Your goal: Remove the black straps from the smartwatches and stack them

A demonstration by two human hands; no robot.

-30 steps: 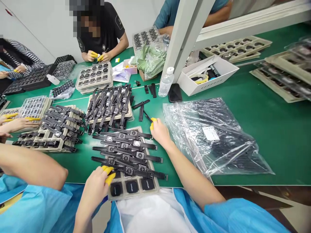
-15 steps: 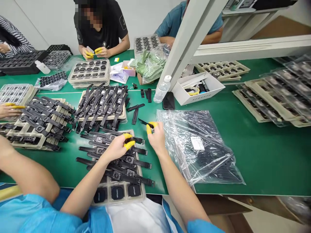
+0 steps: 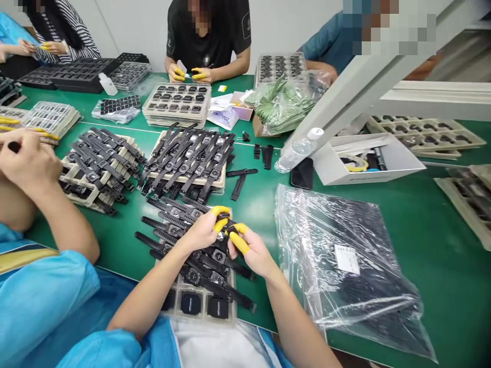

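Over the near tray my left hand (image 3: 205,230), with yellow finger covers on thumb and forefinger, pinches a black smartwatch (image 3: 221,235). My right hand (image 3: 258,253), also in yellow finger covers, is closed on a dark watch strap (image 3: 231,229) right against that watch. Fingers partly hide both pieces, so I cannot tell whether they are joined. Below them, several strapped watches (image 3: 194,276) lie slantwise, backs up, across a clear plastic tray (image 3: 207,320). Square dark watch heads (image 3: 191,303) sit in its front compartments.
Beyond lie two more watch stacks (image 3: 187,161) (image 3: 103,163) and loose straps (image 3: 240,184). To the right are a plastic bag of dark items (image 3: 345,235), a phone (image 3: 302,174), a bottle (image 3: 297,153) and a white box (image 3: 368,174). A co-worker's arm (image 3: 65,214) rests at left; others sit opposite.
My right hand has brought the strap leftward to the watch in my left hand; the hands now meet. The view has turned left. The neighbour's hand at left has lifted.
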